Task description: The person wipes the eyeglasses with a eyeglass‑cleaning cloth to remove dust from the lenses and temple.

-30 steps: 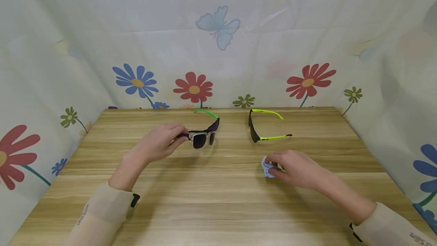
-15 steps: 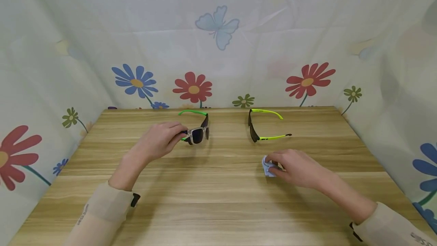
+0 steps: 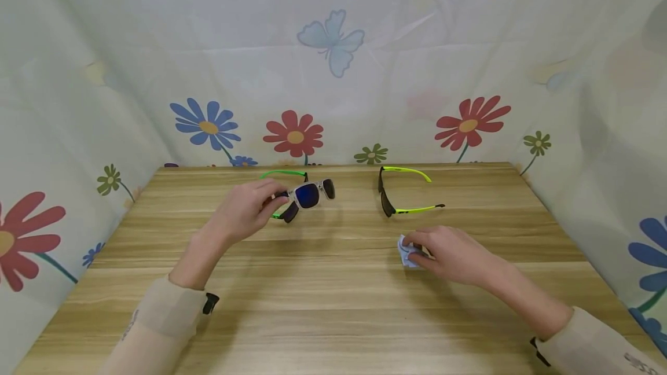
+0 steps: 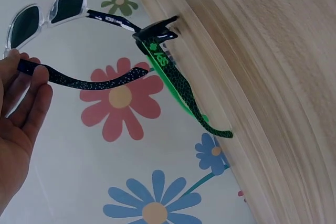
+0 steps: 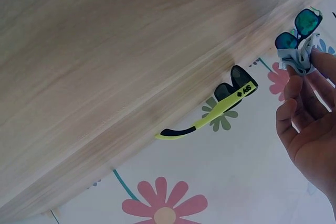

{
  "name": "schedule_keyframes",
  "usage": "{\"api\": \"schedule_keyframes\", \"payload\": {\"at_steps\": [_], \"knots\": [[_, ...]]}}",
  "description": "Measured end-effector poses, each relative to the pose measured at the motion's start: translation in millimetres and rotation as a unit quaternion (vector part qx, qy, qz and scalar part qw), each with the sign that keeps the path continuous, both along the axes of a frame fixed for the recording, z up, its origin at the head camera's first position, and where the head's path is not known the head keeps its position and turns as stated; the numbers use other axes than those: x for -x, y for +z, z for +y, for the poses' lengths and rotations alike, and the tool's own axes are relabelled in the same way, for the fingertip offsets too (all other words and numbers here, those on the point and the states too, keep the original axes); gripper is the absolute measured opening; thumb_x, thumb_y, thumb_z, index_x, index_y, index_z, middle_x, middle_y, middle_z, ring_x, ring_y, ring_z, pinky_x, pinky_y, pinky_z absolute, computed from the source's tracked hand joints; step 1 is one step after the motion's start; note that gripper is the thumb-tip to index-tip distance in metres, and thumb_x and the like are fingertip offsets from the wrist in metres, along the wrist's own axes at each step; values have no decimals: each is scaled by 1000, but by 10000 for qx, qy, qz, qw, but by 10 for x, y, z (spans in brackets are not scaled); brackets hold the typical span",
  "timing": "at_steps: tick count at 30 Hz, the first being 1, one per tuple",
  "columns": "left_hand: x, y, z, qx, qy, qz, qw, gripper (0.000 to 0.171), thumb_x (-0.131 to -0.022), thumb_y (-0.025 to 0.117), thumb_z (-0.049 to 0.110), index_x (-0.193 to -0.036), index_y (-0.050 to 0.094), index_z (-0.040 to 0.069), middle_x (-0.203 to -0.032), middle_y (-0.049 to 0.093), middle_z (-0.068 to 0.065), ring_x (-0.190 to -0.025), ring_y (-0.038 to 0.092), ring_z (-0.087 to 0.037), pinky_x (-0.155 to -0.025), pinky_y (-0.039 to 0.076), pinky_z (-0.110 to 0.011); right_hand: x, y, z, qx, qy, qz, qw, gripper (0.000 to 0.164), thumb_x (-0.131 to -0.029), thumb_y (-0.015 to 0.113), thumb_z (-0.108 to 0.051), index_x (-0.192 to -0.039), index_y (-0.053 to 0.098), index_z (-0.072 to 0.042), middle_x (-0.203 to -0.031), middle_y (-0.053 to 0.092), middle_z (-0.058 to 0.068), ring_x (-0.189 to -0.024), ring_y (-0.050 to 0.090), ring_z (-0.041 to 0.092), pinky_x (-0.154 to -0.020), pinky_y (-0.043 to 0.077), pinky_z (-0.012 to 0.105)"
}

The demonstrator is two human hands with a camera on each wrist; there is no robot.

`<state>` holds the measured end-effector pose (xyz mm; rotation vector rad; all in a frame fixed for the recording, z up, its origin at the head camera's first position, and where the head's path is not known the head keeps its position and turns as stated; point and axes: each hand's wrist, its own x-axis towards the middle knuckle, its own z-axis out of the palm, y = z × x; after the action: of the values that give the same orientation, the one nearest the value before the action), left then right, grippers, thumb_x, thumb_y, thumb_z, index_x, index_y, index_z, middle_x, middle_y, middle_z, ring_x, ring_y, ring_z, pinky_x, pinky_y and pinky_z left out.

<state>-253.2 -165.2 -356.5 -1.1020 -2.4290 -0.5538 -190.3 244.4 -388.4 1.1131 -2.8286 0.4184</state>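
Sunglasses with a clear frame and dark blue lenses point(image 3: 307, 195) are in my left hand point(image 3: 245, 210), which pinches one temple point(image 4: 32, 69) near its hinge. They are held above the table, lenses facing my head camera. Just behind them stand black-and-green sunglasses point(image 3: 289, 213) with their temples spread, partly hidden by my left hand and the clear pair. My right hand point(image 3: 450, 254) pinches a crumpled light blue cloth point(image 3: 407, 252) between thumb and fingers, low over the table; whether the cloth touches the wood, I cannot tell. Past that hand lie black sunglasses with yellow temples point(image 3: 417, 210).
The wooden table point(image 3: 333, 317) spreads under both hands. A white curtain with printed flowers point(image 3: 333, 97) surrounds its back and sides. In the right wrist view, blue-green lenses point(image 5: 307, 22) show behind the cloth.
The black-and-green sunglasses have shifted left and turned a little. My left hand has raised the clear-framed pair, and its lenses have swung to face the head camera. The right hand has barely moved.
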Motion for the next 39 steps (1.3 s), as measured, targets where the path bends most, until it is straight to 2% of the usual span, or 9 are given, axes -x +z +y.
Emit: {"api": "schedule_keyframes", "payload": {"at_steps": [4,12,21,26,39], "knots": [[-7,-4,4,-91,-15,0,10000,17,-95,75,9,-110,72,4,-101,71,-5,-73,62,-13,-67,57,-28,6,-2,-5,-10,-10,32,10000,19,-91,80,-15,-109,73,-13,-93,69,-11,-74,60,1,-61,52,28],[-29,4,54,-243,-52,138,9996,15,-95,75,12,-108,72,4,-90,69,-3,-69,57,-13,-62,53,-27,19,22,-50,186,-102,36,9998,23,-92,80,-14,-112,71,-8,-92,69,-9,-73,58,0,-60,51,24],[-4,-34,112,-707,28,-280,9971,12,-98,72,9,-107,74,2,-81,62,1,-67,55,-11,-58,49,-25,23,72,-85,276,-45,253,9993,20,-91,80,-10,-108,69,-10,-93,69,-7,-77,62,3,-63,53,27],[16,-67,110,-906,46,-301,9954,12,-97,73,7,-107,73,1,-82,62,-1,-68,57,-12,-59,51,-26,19,73,-84,261,-53,261,9993,20,-91,80,-11,-108,70,-10,-95,70,-6,-79,63,4,-64,54,27],[121,-185,168,-806,15,-370,9961,10,-97,71,3,-106,71,-1,-90,69,-7,-74,65,-15,-67,58,-30,36,72,-96,285,24,392,9988,20,-90,80,-10,-107,70,-9,-95,71,-5,-80,63,5,-65,54,28]]}}
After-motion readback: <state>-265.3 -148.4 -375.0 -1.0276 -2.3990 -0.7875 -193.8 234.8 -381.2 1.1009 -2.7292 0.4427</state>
